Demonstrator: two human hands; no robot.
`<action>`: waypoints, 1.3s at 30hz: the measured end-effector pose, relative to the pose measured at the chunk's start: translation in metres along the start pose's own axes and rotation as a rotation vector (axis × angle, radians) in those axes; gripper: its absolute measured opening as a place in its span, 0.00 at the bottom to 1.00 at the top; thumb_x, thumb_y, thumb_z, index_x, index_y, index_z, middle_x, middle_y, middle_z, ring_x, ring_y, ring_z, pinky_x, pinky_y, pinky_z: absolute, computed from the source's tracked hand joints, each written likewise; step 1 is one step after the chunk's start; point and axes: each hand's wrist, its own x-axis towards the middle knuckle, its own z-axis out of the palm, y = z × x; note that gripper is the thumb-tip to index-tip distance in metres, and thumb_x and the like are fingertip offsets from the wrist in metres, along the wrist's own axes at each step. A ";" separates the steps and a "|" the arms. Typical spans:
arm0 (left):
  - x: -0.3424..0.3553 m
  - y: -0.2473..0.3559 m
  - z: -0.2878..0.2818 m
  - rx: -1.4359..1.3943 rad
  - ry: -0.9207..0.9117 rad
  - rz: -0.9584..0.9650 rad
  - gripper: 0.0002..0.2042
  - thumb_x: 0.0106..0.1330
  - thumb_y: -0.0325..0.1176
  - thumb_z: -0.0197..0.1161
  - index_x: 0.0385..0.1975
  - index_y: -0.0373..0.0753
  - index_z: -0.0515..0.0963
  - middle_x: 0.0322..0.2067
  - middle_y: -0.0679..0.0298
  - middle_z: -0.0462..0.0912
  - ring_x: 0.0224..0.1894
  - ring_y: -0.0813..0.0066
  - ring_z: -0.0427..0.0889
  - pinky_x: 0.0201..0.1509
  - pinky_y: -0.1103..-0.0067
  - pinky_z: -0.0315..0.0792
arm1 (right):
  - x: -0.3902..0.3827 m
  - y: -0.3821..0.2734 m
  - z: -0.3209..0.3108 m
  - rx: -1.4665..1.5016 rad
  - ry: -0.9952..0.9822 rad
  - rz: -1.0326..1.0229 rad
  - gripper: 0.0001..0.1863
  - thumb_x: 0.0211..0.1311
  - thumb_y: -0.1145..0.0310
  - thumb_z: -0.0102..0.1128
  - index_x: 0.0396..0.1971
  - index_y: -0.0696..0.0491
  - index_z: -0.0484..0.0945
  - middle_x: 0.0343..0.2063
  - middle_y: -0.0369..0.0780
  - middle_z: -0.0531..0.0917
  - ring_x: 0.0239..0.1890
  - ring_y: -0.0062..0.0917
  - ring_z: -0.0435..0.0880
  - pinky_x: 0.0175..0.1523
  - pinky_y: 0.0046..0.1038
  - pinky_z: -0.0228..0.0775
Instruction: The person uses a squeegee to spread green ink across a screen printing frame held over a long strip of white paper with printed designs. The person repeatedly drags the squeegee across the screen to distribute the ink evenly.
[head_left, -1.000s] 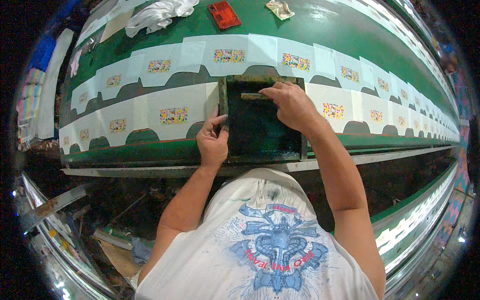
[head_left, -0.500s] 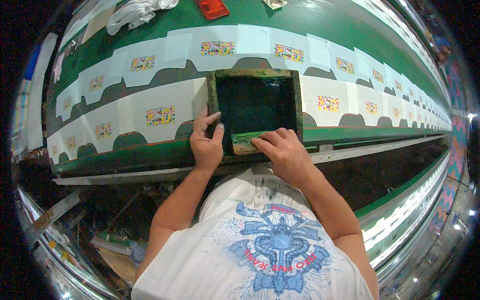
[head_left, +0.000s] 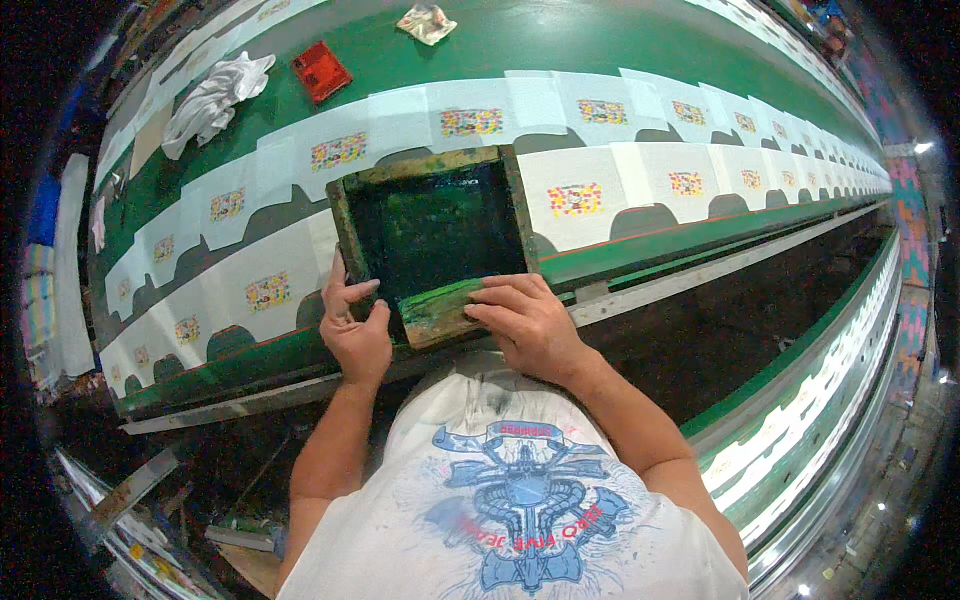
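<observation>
A square wooden screen-printing frame (head_left: 518,205) with a dark, ink-stained mesh lies over the near row of white fabric pieces. My left hand (head_left: 358,335) is closed around the frame's left rim at its near corner, fingers outside and thumb towards the inside. At the frame's near end rests a squeegee (head_left: 432,312) with a worn wooden handle, smeared bright green. My right hand (head_left: 528,318) grips its right end, fingers bent over the top. Just right of the frame lies a printed fabric piece (head_left: 574,200) with a colourful dotted rectangle. Whatever the frame covers is hidden.
Two rows of printed white fabric run along the long green table (head_left: 470,55). Farther back lie a white cloth (head_left: 218,100), a red tray-like piece (head_left: 321,72) and a crumpled stained rag (head_left: 427,24). A metal rail (head_left: 660,295) follows the near edge.
The view has turned, so the table and frame appear shifted left and slanted. Both hands keep their places on frame and squeegee; the squeegee stays at the frame's near end.
</observation>
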 end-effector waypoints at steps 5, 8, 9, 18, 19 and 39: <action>-0.007 0.024 0.085 -0.088 0.003 0.121 0.16 0.59 0.13 0.69 0.45 0.35 0.89 0.81 0.41 0.71 0.82 0.52 0.70 0.84 0.64 0.63 | -0.039 0.042 -0.043 -0.041 0.092 0.071 0.22 0.58 0.81 0.74 0.53 0.50 0.91 0.55 0.41 0.91 0.65 0.43 0.87 0.70 0.48 0.77; -0.016 0.017 0.140 -0.049 0.010 0.125 0.16 0.58 0.13 0.69 0.45 0.35 0.89 0.80 0.39 0.71 0.82 0.51 0.71 0.84 0.65 0.62 | -0.070 0.076 -0.067 -0.109 0.096 0.111 0.22 0.60 0.82 0.74 0.54 0.51 0.91 0.58 0.42 0.91 0.66 0.45 0.86 0.71 0.48 0.75; -0.018 0.019 0.158 -0.076 0.004 0.139 0.15 0.58 0.14 0.69 0.44 0.35 0.89 0.80 0.39 0.71 0.83 0.51 0.70 0.84 0.65 0.62 | -0.079 0.086 -0.076 -0.104 0.108 0.113 0.24 0.58 0.83 0.72 0.54 0.50 0.91 0.58 0.42 0.91 0.66 0.45 0.86 0.72 0.48 0.75; -0.028 0.022 0.220 -0.265 -0.037 -0.068 0.15 0.58 0.12 0.68 0.42 0.36 0.87 0.82 0.36 0.67 0.84 0.52 0.69 0.85 0.65 0.61 | -0.115 0.140 -0.126 -0.007 0.130 0.017 0.26 0.57 0.88 0.64 0.54 0.53 0.90 0.56 0.44 0.91 0.64 0.47 0.87 0.69 0.48 0.80; -0.028 0.018 0.218 -0.291 -0.042 -0.102 0.15 0.58 0.12 0.69 0.42 0.37 0.87 0.83 0.36 0.66 0.84 0.52 0.69 0.86 0.65 0.61 | -0.116 0.143 -0.129 0.018 0.128 0.000 0.26 0.56 0.89 0.64 0.54 0.53 0.90 0.55 0.45 0.91 0.63 0.47 0.87 0.69 0.48 0.81; -0.032 0.040 0.231 -0.255 -0.023 -0.186 0.11 0.57 0.13 0.70 0.35 0.36 0.87 0.80 0.34 0.70 0.83 0.54 0.71 0.83 0.68 0.63 | -0.089 0.156 -0.159 0.080 0.085 0.028 0.26 0.53 0.87 0.63 0.53 0.53 0.89 0.50 0.44 0.91 0.56 0.47 0.89 0.63 0.46 0.83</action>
